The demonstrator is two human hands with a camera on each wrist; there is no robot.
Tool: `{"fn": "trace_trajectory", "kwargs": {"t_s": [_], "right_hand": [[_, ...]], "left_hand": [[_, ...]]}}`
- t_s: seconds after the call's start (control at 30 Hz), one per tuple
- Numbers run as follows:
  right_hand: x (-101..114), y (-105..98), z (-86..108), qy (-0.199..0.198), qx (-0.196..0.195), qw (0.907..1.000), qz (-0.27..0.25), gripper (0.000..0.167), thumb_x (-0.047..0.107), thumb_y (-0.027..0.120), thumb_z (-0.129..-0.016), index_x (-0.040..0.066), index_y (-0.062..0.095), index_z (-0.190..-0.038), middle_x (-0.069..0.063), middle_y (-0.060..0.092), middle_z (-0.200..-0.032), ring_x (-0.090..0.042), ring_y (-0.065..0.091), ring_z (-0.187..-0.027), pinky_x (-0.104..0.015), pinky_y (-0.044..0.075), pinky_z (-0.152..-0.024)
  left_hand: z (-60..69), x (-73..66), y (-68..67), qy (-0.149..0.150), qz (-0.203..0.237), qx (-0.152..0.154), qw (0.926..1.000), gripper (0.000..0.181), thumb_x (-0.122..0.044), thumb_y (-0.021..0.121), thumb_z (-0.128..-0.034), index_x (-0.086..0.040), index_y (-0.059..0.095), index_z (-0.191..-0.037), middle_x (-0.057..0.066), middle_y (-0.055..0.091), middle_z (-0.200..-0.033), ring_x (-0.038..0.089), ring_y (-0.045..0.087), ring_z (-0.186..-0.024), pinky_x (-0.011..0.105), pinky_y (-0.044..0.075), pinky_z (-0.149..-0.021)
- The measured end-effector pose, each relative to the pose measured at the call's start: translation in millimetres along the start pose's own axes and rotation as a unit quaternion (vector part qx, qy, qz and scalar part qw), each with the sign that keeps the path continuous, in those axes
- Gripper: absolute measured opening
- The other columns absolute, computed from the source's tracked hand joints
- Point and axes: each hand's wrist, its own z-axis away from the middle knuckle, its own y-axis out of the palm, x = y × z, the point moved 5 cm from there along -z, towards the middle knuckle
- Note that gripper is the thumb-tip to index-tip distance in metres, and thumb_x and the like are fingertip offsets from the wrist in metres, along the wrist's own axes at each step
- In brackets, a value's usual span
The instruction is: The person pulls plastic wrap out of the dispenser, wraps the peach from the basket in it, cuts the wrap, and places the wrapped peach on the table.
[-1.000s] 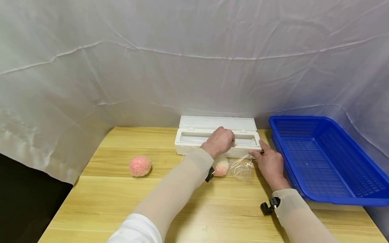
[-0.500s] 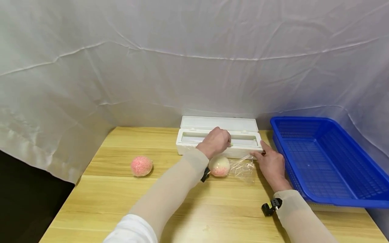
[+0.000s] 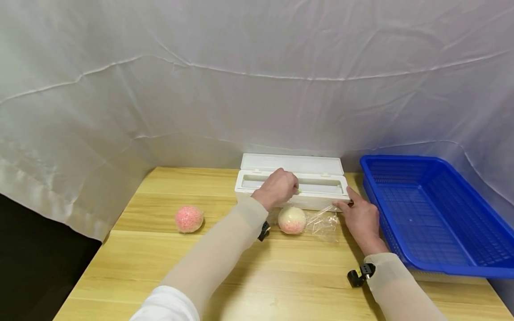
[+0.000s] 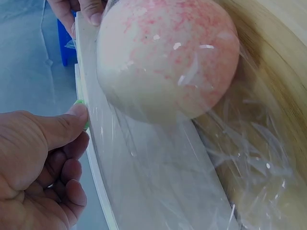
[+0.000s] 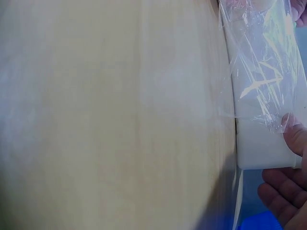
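A white cling film dispenser (image 3: 317, 203) lies at the back of the table, its lid (image 3: 293, 164) tipped back. My left hand (image 3: 277, 185) pinches a small green slider (image 4: 80, 102) on the box's front top edge between thumb and forefinger. My right hand (image 3: 361, 218) grips the box's right end, the thumb on its front face over the film's edge in the right wrist view. Clear cling film (image 3: 325, 225) hangs creased down the front. A pink and cream peach-like ball (image 3: 292, 220) sits under or in this film, close before the box.
A second pink ball (image 3: 189, 219), shiny as if wrapped, rests at the table's left. To the right stands a blue plastic basket (image 3: 433, 223), close beside my right hand. Pale cloth (image 3: 241, 102) hangs behind the table (image 3: 257, 285).
My left hand has slid leftward along the box's edge with the slider, uncovering more of the nearer ball. My right hand keeps its grip on the box's end.
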Motion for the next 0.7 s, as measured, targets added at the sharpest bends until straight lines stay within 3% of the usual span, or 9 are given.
{"fn": "trace_trajectory", "kwargs": {"t_s": [0.7], "right_hand": [[2.6, -0.8, 0.7, -0.006, -0.009, 0.9999, -0.006, 0.067, 0.031, 0.084, -0.091, 0.004, 0.060, -0.147, -0.029, 0.075, -0.104, -0.059, 0.067, -0.094, -0.067, 0.053, -0.079]], "left_hand": [[18.1, 28.7, -9.2, 0.011, 0.002, -0.015, 0.9998, 0.014, -0.023, 0.071, -0.1026, -0.019, 0.084, -0.101, -0.007, 0.079, -0.097, 0.012, 0.064, -0.091, 0.032, 0.047, -0.102]]}}
